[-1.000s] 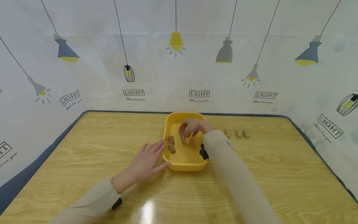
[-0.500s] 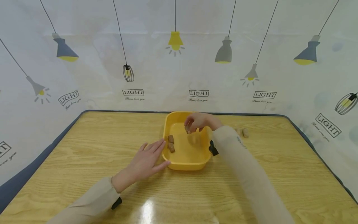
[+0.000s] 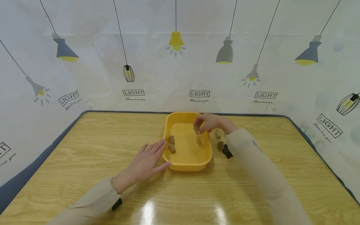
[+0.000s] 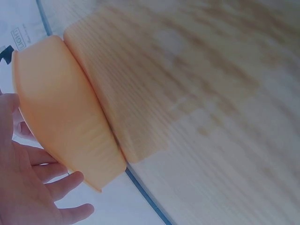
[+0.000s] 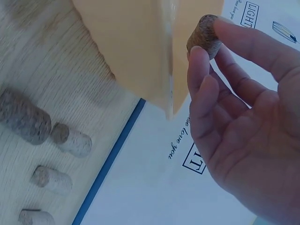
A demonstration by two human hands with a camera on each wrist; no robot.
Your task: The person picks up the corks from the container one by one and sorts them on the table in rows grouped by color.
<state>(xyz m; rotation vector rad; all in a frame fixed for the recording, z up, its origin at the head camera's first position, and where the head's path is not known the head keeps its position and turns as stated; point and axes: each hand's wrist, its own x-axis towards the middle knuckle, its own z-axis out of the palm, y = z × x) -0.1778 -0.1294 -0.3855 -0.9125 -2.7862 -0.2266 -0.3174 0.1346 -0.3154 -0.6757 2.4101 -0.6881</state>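
Note:
My right hand (image 3: 210,122) pinches a brown wine cork (image 5: 204,36) between thumb and fingertips, over the right side of a yellow plastic tub (image 3: 187,167). Inside the tub, along its left wall, lie two more corks, a far one (image 3: 172,139) and a near one (image 3: 172,148). With fingers spread and fairly straight, my left hand (image 3: 144,161) rests at the tub's left rim, holding nothing. The left wrist view shows those fingers (image 4: 63,187) beside the tub's outer wall (image 4: 70,112).
Right of the tub, a darker cork (image 5: 23,117) lies on the wooden table (image 3: 112,131) near several paler ones, including a light cork (image 5: 71,139). My right sleeve (image 3: 267,168) covers part of that area. A printed backdrop (image 3: 157,72) stands behind the table.
My right hand has moved rightward with the cork, from the middle of the tub to its right side. Corks beside the tub have come into sight. The left hand stays put.

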